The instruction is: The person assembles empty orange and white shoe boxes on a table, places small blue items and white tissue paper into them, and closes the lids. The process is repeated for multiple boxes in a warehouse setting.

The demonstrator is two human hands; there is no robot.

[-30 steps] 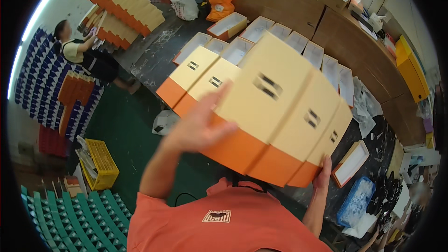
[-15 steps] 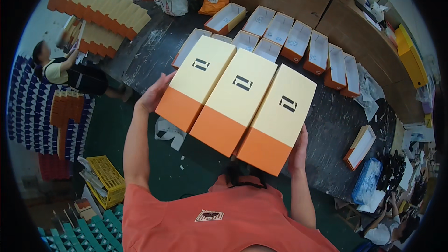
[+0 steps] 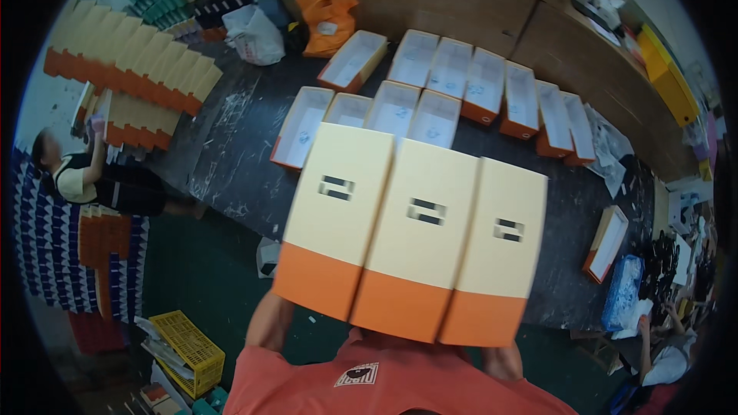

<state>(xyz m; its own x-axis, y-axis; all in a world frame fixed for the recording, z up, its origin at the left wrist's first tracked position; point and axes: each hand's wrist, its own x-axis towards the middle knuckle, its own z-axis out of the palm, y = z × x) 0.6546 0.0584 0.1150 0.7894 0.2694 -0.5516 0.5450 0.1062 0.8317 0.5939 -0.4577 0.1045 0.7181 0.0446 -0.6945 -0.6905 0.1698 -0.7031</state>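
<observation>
Three box lids sit side by side in a row, held up close in front of the person. Each lid is long, and its long side runs from the person toward the table. The orange ends point back at the person's orange shirt. The cream ends point at the dark table.

The left forearm comes up under the left lid. Both hands are hidden behind the lids, so I cannot tell if they are open or closed.

On the table lie many open boxes with orange sides. They have white paper inside.

Far to the left, another person reaches up to a stack of lids.
</observation>
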